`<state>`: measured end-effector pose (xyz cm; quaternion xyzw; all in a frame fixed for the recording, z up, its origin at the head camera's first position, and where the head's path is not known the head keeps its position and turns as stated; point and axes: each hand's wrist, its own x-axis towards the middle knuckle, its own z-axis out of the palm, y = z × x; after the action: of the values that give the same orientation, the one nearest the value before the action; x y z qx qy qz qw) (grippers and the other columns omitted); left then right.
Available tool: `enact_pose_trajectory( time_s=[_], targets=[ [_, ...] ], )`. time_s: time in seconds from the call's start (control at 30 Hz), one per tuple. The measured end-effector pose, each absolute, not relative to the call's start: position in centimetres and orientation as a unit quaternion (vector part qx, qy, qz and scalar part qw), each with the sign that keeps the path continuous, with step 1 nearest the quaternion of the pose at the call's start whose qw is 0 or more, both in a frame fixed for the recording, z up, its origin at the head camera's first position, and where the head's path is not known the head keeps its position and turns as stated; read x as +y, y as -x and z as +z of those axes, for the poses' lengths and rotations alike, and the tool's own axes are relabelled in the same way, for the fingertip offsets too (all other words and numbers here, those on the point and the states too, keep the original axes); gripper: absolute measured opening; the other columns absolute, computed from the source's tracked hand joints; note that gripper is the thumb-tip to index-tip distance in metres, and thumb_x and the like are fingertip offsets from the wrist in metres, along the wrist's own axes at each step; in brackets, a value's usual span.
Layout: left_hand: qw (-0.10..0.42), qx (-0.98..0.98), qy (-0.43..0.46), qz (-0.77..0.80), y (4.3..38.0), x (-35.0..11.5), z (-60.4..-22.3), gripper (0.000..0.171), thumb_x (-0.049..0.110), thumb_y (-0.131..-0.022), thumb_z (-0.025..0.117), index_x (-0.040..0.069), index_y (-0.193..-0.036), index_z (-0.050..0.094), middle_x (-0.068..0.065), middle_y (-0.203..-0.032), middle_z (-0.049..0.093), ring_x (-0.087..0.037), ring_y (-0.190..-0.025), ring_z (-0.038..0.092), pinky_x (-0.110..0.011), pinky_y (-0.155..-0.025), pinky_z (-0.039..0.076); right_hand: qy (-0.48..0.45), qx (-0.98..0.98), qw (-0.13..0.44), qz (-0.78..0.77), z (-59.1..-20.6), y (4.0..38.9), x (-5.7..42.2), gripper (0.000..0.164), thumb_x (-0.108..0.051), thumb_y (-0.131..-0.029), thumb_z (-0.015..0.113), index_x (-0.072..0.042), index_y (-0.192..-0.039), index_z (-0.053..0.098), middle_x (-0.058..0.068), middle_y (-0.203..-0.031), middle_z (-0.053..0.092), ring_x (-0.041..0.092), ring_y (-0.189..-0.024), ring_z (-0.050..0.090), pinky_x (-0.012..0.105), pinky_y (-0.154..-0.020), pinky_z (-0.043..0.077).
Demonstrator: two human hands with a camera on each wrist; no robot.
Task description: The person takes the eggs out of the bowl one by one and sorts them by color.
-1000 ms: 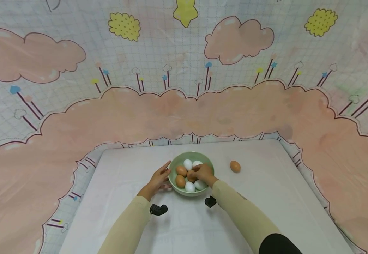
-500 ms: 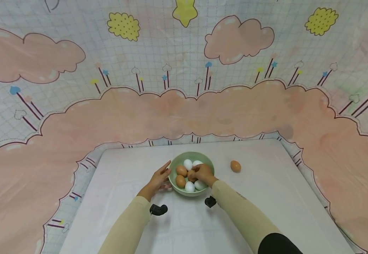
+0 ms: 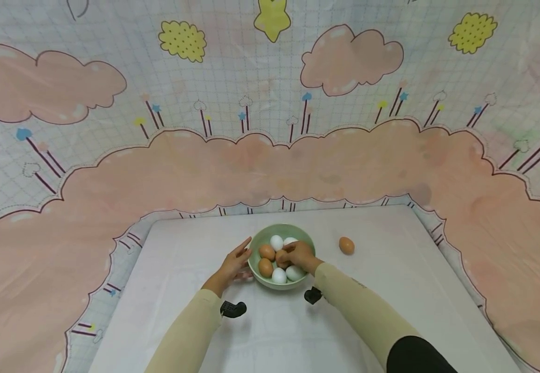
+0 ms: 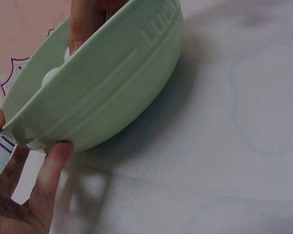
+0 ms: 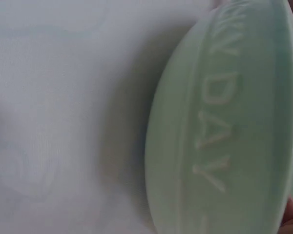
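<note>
A pale green bowl (image 3: pixel 282 228) with raised lettering on its outer wall stands on the white table. Several brown and white eggs lie inside it. My right hand (image 3: pixel 301 255) reaches into the bowl and pinches a brown egg (image 3: pixel 281 258) near the middle, covering part of the bowl's right side. At the left, my left hand (image 3: pixel 231 265) touches the bowl's outer side with fingers spread and fairly straight. In the left wrist view, a fingertip (image 4: pixel 62 147) meets the lower wall of the bowl (image 4: pixel 122 92), and another is at the rim.
One brown egg (image 3: pixel 346 245) lies alone on the table, to the right of the bowl. A cloth printed with clouds and stars (image 3: pixel 270 166) hangs behind the white table (image 3: pixel 195 243) and runs down along its sides.
Both hands keep their places at the bowl, and the eggs stay where they were. The right forearm has shifted very slightly to the right.
</note>
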<state>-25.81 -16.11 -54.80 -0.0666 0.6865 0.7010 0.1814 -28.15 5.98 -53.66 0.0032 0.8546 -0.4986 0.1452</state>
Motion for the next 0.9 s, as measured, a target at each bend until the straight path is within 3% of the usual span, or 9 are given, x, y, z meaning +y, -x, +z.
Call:
enact_pose_trajectory(
  time_s=[0.27, 0.47, 0.9],
  targets=[
    [0.182, 0.685, 0.055, 0.703, 25.7, -16.2, -54.9, 0.049, 0.025, -0.095, 0.045, 0.031, -0.141, 0.029, -0.017, -0.147, 0.013, -0.042, -0.115, 0.042, -0.045, -0.073, 0.052, -0.021, 0.804, 0.188, -0.564, -53.0, 28.4, 6.2, 0.041, -0.006, -0.070, 0.075, 0.006, -0.106, 0.061, 0.012, -0.098, 0.063, 0.017, -0.083, 0.058, 0.025, -0.069, 0.052],
    [0.180, 0.693, 0.055, 0.696, 25.7, -16.2, -55.0, 0.048, 0.027, -0.095, 0.045, 0.032, -0.141, 0.030, -0.016, -0.146, 0.015, -0.040, -0.114, 0.044, -0.044, -0.072, 0.053, -0.018, 0.783, 0.217, -0.583, -52.0, 28.3, 6.4, 0.038, -0.001, -0.075, 0.069, 0.008, -0.110, 0.057, 0.015, -0.100, 0.061, 0.019, -0.079, 0.062, 0.030, -0.069, 0.054],
    [0.175, 0.696, 0.055, 0.694, 25.7, -16.1, -55.0, 0.048, 0.028, -0.095, 0.046, 0.034, -0.140, 0.031, -0.015, -0.146, 0.017, -0.039, -0.113, 0.045, -0.044, -0.073, 0.052, -0.013, 0.773, 0.239, -0.588, -50.6, 28.7, 7.8, 0.040, -0.007, -0.077, 0.069, 0.004, -0.114, 0.058, 0.015, -0.100, 0.061, 0.017, -0.079, 0.061, 0.030, -0.071, 0.053]
  ],
)
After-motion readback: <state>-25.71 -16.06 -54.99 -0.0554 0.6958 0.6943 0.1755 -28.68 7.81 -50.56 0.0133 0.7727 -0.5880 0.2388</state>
